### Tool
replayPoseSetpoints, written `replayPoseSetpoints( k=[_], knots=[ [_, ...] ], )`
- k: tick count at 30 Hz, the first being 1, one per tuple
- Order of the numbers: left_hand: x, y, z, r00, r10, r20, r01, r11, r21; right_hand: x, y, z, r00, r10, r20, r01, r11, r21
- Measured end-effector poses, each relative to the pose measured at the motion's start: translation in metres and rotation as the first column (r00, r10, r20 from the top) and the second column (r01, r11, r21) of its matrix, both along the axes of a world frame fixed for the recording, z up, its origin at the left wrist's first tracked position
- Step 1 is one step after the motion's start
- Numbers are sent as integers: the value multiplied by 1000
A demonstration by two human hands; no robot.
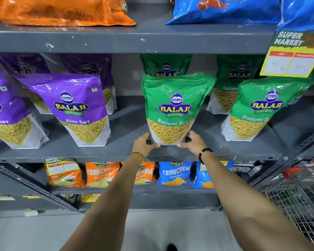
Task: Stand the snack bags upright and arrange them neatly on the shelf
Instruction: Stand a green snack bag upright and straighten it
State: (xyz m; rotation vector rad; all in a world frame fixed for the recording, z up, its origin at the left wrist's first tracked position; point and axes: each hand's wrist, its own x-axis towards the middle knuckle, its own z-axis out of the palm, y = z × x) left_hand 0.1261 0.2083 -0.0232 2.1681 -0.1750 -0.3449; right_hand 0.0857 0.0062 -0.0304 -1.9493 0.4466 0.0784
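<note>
A green Ratlami Sev bag (174,105) stands upright at the front of the grey middle shelf (125,151). My left hand (145,144) grips its lower left corner and my right hand (193,143) grips its lower right corner. Another green bag (166,67) stands right behind it, mostly hidden. Two more green bags (257,109) stand to the right, one behind the other. Purple Aloo Sev bags (74,109) lean slightly on the left half of the same shelf, with others behind them.
An orange bag (62,9) and blue bags (225,9) lie on the shelf above. A yellow price tag (292,55) hangs at the upper right. Orange and blue Crunchem packs (176,173) fill the shelf below. A wire trolley (301,196) stands at the lower right.
</note>
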Motion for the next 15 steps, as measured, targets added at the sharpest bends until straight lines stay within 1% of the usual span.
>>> replayPoseSetpoints(
  k=[9, 15],
  knots=[
    [0, 3, 2, 999, 24, 22, -24, 1000, 0, 0, 6, 1, 999, 18, 41, -15, 998, -68],
    [-1, 3, 2, 1000, 24, 14, -24, 1000, -13, -1, 5, 2, 999, 20, 26, -18, 997, -76]
  ],
)
